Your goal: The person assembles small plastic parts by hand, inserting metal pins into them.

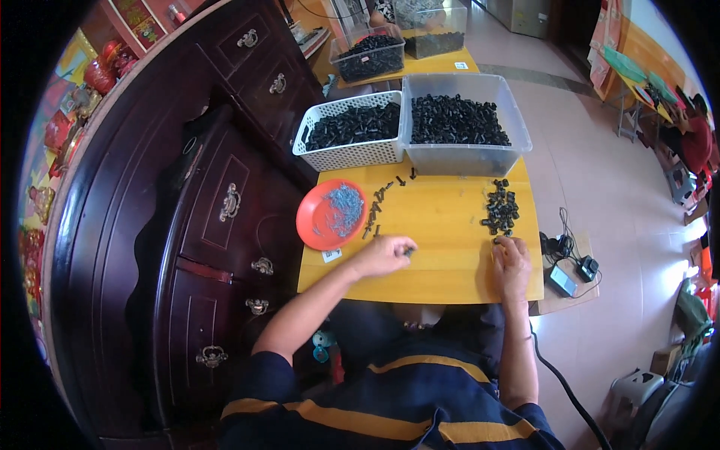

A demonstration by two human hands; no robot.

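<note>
My left hand (381,257) is above the near middle of the yellow table, its fingers pinched round a small dark piece (409,252), mostly hidden. At the table's right side my right hand (511,266) has its fingertips closed at the near end of a loose group of small black plastic parts (500,206); what they grip is too covered to name. A crooked row of slim black plastic pieces (373,211) lies beyond my left hand. Left of that row stands a red plate (312,232) holding many small silvery metal pieces (345,210).
At the table's (442,225) far edge stand a white perforated basket (349,156) and a clear plastic bin (465,159), both filled with black parts. A dark wooden cabinet (202,277) borders the left. Cables and small devices (562,280) lie right of the table.
</note>
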